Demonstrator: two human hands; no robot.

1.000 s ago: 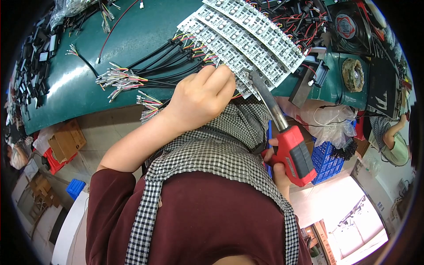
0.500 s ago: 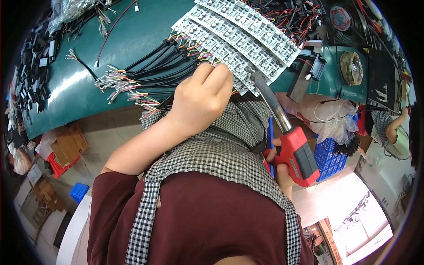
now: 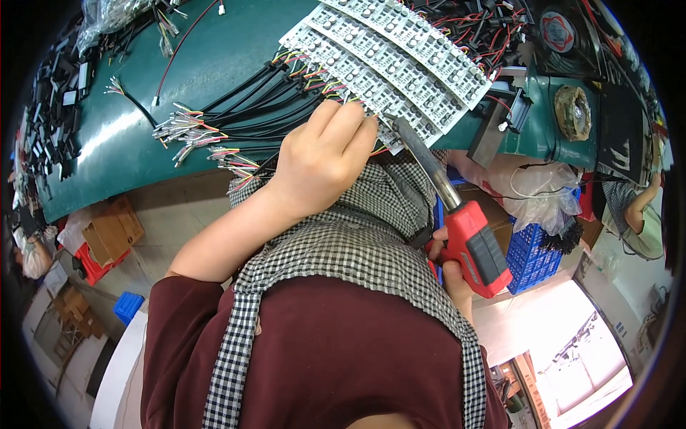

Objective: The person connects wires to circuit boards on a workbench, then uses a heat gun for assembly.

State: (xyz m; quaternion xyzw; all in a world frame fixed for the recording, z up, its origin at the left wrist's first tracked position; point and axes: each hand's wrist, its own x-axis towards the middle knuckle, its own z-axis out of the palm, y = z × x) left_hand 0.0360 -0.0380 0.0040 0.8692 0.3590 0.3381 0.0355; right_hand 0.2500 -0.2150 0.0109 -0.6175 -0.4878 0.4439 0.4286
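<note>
A: Where is the right hand?
B: The right hand [image 3: 455, 277] is on the near right, its fingers wrapped around the grip of a red and black gun-shaped tool [image 3: 477, 247] with a long metal barrel. The barrel slants far and left, past the near edge of the glossy green tabletop [image 3: 229, 53].

A: And its tip?
B: Just right of the left hand [image 3: 323, 157], over the near side of the overlapping white circuit panels [image 3: 389, 61] dotted with dark components. Whether the tip touches them, I can't tell.

A: What are the left fingers doing?
B: They are bent and drawn together at the near edge of the panels. Their tips are hidden, so I can't tell what they pinch.

A: What lies to the left of the panels?
B: A row of long black cables, their thin coloured wires reaching the panels' left side and their silvery wire ends [image 3: 187, 131] fanned out on the left.

A: Further out?
B: A heap of small black plastic pieces [image 3: 53, 118] on the far left; a rough brownish round dish [image 3: 562, 114] on the right; and below the table there, a blue plastic crate [image 3: 532, 261].
</note>
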